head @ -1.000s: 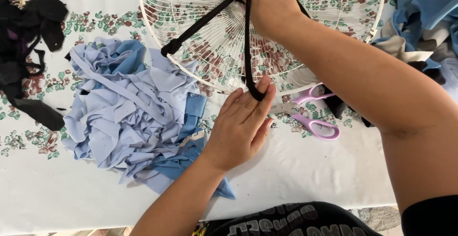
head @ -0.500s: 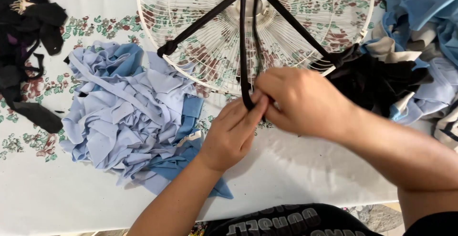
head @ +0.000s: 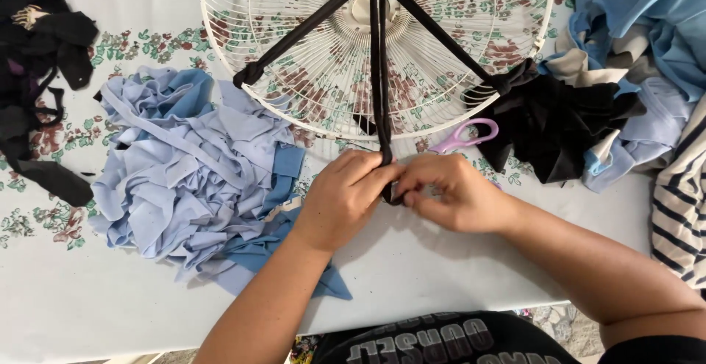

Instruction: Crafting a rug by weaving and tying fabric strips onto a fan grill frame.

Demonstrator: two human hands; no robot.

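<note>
— Where do my hands sit against the round white wire fan guard?

— Both just below its lower rim. My left hand and right hand meet there, fingers curled shut around the long black fabric strip that runs down across the guard from its hub.

— And the strip's end?

— Pinched between both hands, just off the guard's bottom edge, over the white flowered tablecloth. I can't tell how it's wrapped inside my fingers.

— What else lies around the guard?

— Left of it, a heap of light blue fabric strips. Just below its rim on the right, pink-handled scissors, half hidden. Further right, a black cloth bundle.
</note>
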